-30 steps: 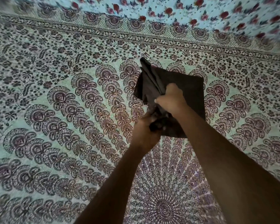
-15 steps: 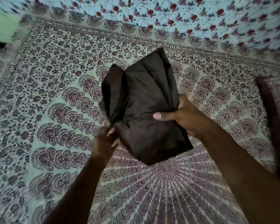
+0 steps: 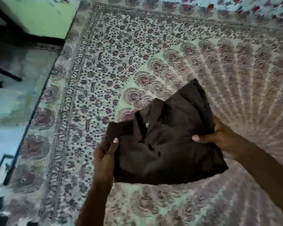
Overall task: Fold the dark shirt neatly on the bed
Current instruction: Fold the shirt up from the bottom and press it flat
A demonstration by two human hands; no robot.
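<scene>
The dark shirt [image 3: 167, 144] is a rumpled, folded bundle held up over the patterned bedspread [image 3: 137, 54]. A small white label shows near its collar. My left hand [image 3: 105, 154] grips the bundle's left edge, thumb on top of the cloth. My right hand [image 3: 219, 139] grips the right edge, thumb pressed onto the fabric and fingers hidden behind it. The shirt's lower right corner hangs free below my right wrist.
The bed's left edge [image 3: 44, 88] runs diagonally down the left side. Beyond it lie a pale floor [image 3: 10, 111], a green wall [image 3: 39, 15] and dark furniture legs [image 3: 5, 74]. A floral-printed sheet [image 3: 252, 5] lies along the far side.
The view has swung left, bringing the bed's edge and floor into sight. My hands have moved apart to the bundle's two sides, and the shirt has turned, showing its collar label.
</scene>
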